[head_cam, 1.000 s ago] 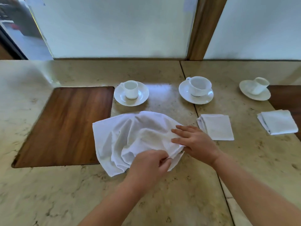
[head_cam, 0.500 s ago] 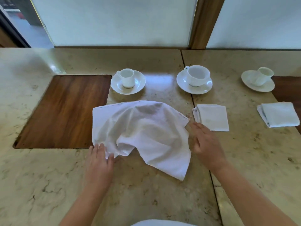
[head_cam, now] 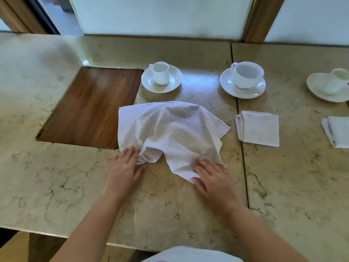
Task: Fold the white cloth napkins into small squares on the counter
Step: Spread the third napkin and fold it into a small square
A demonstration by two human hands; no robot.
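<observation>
Lying rumpled on the marble tabletop (head_cam: 56, 186), the unfolded white cloth napkin (head_cam: 170, 133) is the landmark here: it bulges up in the middle, and one pointed corner hangs toward the person at its near right. The left hand (head_cam: 125, 170) rests flat at the napkin's near left edge, fingers straight and together, fingertips touching the cloth where it bunches. The right hand (head_cam: 212, 177) lies on the napkin's near right corner with fingers extended and spread, pressing the fabric against the tabletop; neither hand curls around the cloth.

Just left of the napkin, a dark wooden inlay panel (head_cam: 92, 106) sits flush in the tabletop, its near right corner touching or slightly under the napkin's edge. Beyond the napkin stands a small white cup on a saucer (head_cam: 161, 77), and beyond and to its right a wider white cup on a saucer (head_cam: 243, 80). Right of the napkin, across a seam in the tabletop, lies a folded napkin square (head_cam: 258, 128). Farther right, partly cut by the frame edge, are a second folded napkin (head_cam: 338, 131) and a third cup and saucer (head_cam: 330, 85).
</observation>
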